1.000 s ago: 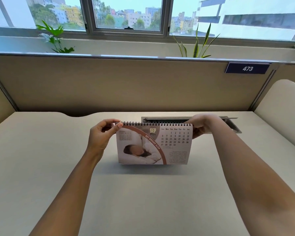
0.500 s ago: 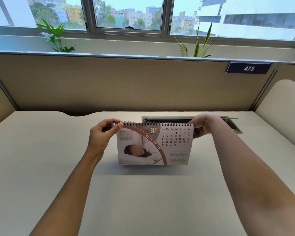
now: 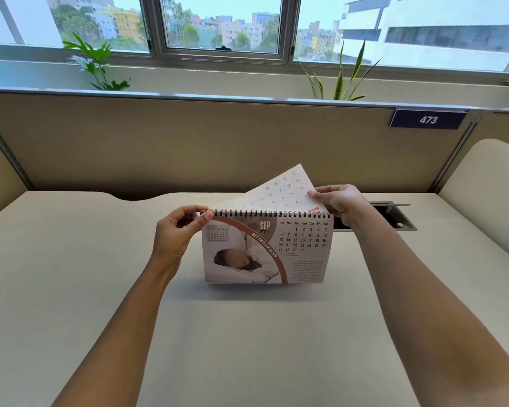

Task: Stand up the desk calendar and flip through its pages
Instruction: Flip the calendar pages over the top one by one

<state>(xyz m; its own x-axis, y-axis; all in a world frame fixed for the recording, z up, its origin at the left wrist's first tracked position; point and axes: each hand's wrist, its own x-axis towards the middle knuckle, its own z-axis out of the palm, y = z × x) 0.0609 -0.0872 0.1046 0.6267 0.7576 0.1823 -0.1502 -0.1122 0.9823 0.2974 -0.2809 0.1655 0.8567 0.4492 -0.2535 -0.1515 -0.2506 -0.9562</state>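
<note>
The desk calendar [image 3: 266, 251] stands upright on the beige desk [image 3: 247, 348], its front page showing SEP 2026 and a picture of someone asleep. My left hand [image 3: 178, 233] pinches the top left corner at the black spiral binding. My right hand [image 3: 340, 201] grips the edge of a loose page [image 3: 279, 190] raised behind the binding, tilted up to the right with its date grid seen upside down. The calendar's back panel is hidden.
A cable slot with a metal flap [image 3: 394, 218] is set into the desk just behind my right hand. A tan partition [image 3: 218, 142] with a plate reading 473 [image 3: 428, 119] closes the back. A curved cream divider [image 3: 488, 183] stands at the right.
A page has come up from behind the spiral binding, lifted by my right hand, which rose from the top right corner. My left hand and the calendar's front stay put.
</note>
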